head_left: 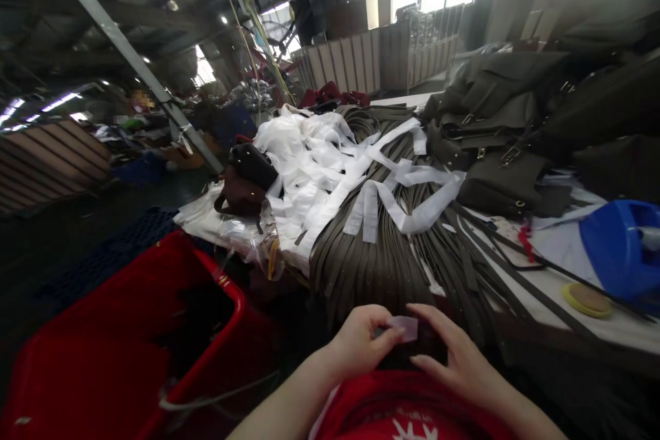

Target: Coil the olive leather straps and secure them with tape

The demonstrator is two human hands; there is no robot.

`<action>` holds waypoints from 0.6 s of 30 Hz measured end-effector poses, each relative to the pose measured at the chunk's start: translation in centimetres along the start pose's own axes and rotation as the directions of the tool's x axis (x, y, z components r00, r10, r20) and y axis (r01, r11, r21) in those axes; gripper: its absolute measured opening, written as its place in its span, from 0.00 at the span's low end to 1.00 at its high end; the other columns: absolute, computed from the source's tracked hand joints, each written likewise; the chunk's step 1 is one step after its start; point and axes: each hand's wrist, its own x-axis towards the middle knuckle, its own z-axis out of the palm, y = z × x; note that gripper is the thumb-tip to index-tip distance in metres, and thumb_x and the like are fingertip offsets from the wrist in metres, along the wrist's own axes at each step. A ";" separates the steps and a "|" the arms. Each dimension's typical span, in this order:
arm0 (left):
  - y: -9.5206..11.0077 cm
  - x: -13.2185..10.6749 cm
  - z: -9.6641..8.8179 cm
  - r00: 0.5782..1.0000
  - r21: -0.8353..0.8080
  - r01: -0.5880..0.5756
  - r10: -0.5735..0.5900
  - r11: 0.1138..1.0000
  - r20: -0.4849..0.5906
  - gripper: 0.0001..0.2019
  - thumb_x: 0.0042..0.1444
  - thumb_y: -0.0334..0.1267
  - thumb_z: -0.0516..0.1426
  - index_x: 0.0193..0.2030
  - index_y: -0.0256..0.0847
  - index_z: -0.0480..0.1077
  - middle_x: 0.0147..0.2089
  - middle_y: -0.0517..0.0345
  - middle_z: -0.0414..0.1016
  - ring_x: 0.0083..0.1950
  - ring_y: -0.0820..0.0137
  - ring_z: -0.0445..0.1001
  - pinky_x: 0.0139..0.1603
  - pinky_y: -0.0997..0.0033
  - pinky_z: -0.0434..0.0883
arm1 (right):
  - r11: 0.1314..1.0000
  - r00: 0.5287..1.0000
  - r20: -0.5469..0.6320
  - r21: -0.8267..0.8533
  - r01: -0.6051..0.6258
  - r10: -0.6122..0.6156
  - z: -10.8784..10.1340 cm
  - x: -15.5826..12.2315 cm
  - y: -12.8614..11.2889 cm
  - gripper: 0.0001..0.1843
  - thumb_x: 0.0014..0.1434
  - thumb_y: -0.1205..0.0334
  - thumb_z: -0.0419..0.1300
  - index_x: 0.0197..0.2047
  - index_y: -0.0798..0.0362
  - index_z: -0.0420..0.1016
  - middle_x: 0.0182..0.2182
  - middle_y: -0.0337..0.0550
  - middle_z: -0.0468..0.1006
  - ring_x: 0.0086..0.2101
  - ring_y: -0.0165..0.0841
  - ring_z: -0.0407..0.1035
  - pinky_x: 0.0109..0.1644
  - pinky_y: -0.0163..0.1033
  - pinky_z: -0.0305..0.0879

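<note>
The grip of your left hand [364, 340] pinches one end of a small pale piece [408, 328] between thumb and finger, near the middle and close to your body; your right hand [456, 350] is spread apart just right of it and looks empty, though the blur leaves contact uncertain. If that single pinch loosens, the piece could slip and fall from sight among the dark straps [355, 278] overhanging the worktop's [546, 282] near edge.
</note>
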 end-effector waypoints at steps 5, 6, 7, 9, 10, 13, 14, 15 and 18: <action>0.4 1.0 0.6 0.987 -0.174 0.017 -0.044 0.985 -0.152 0.09 0.56 0.38 0.61 0.29 0.36 0.79 0.31 0.53 0.79 0.34 0.69 0.74 0.37 0.73 0.68 | 0.986 0.977 0.182 0.142 0.083 -0.108 0.3 1.2 -1.3 0.16 0.67 0.51 0.56 0.47 0.46 0.84 0.47 0.49 0.82 0.48 0.41 0.74 0.57 0.48 0.69; 0.4 1.1 0.6 0.978 -0.209 0.042 -0.083 0.977 -0.190 0.08 0.54 0.38 0.62 0.29 0.36 0.79 0.31 0.52 0.79 0.34 0.69 0.75 0.37 0.73 0.69 | 0.985 0.971 0.210 0.152 0.081 -0.112 0.4 1.4 -1.5 0.17 0.68 0.51 0.55 0.45 0.47 0.84 0.45 0.49 0.83 0.47 0.41 0.74 0.56 0.47 0.69; 0.2 1.2 0.6 0.968 -0.250 0.077 -0.133 0.965 -0.213 0.08 0.52 0.38 0.63 0.27 0.36 0.78 0.30 0.52 0.79 0.33 0.69 0.74 0.35 0.73 0.69 | 0.984 0.967 0.229 0.160 0.075 -0.111 0.5 1.6 -1.7 0.17 0.68 0.50 0.55 0.45 0.47 0.84 0.44 0.48 0.83 0.46 0.41 0.75 0.56 0.47 0.69; -0.2 1.3 0.7 0.949 -0.349 0.144 -0.228 0.926 -0.216 0.09 0.48 0.39 0.65 0.24 0.35 0.76 0.27 0.54 0.77 0.29 0.70 0.72 0.32 0.73 0.67 | 0.983 0.967 0.239 0.178 0.049 -0.091 0.7 1.8 -2.2 0.17 0.66 0.51 0.57 0.45 0.49 0.84 0.43 0.48 0.83 0.45 0.42 0.75 0.55 0.46 0.70; -0.5 1.3 0.8 0.941 -0.398 0.167 -0.267 0.902 -0.210 0.11 0.46 0.40 0.67 0.23 0.35 0.75 0.25 0.54 0.76 0.28 0.71 0.71 0.30 0.73 0.66 | 0.982 0.969 0.236 0.187 0.033 -0.078 0.8 1.9 -2.4 0.16 0.66 0.51 0.58 0.45 0.50 0.84 0.42 0.48 0.83 0.45 0.42 0.75 0.54 0.46 0.70; -1.1 1.2 1.1 0.920 -0.513 0.198 -0.338 0.836 -0.196 0.16 0.40 0.43 0.71 0.20 0.35 0.72 0.24 0.55 0.75 0.26 0.72 0.69 0.28 0.73 0.65 | 0.976 0.973 0.228 0.219 -0.010 -0.041 1.4 2.1 -2.7 0.16 0.64 0.51 0.59 0.42 0.52 0.83 0.41 0.47 0.83 0.44 0.42 0.75 0.52 0.43 0.70; -1.2 1.2 1.2 0.915 -0.546 0.200 -0.354 0.813 -0.193 0.18 0.38 0.45 0.72 0.20 0.35 0.71 0.24 0.55 0.75 0.26 0.72 0.69 0.28 0.73 0.65 | 0.972 0.971 0.238 0.234 -0.028 -0.030 1.7 2.2 -2.7 0.17 0.64 0.50 0.58 0.41 0.52 0.83 0.39 0.47 0.83 0.42 0.42 0.75 0.50 0.41 0.70; -1.2 1.2 1.2 0.913 -0.581 0.198 -0.365 0.789 -0.184 0.19 0.37 0.46 0.73 0.20 0.35 0.71 0.24 0.55 0.75 0.26 0.72 0.69 0.28 0.73 0.65 | 0.967 0.968 0.249 0.251 -0.043 -0.022 2.0 2.3 -2.6 0.18 0.64 0.49 0.57 0.39 0.53 0.83 0.37 0.46 0.83 0.40 0.41 0.75 0.47 0.40 0.70; -1.0 1.3 1.2 0.932 -0.658 0.174 -0.339 0.733 -0.131 0.22 0.32 0.50 0.74 0.26 0.36 0.75 0.28 0.55 0.77 0.31 0.70 0.72 0.33 0.72 0.68 | 0.953 0.973 0.232 0.299 -0.054 -0.017 2.6 2.7 -2.0 0.24 0.64 0.44 0.54 0.35 0.53 0.82 0.32 0.44 0.82 0.34 0.39 0.74 0.40 0.37 0.70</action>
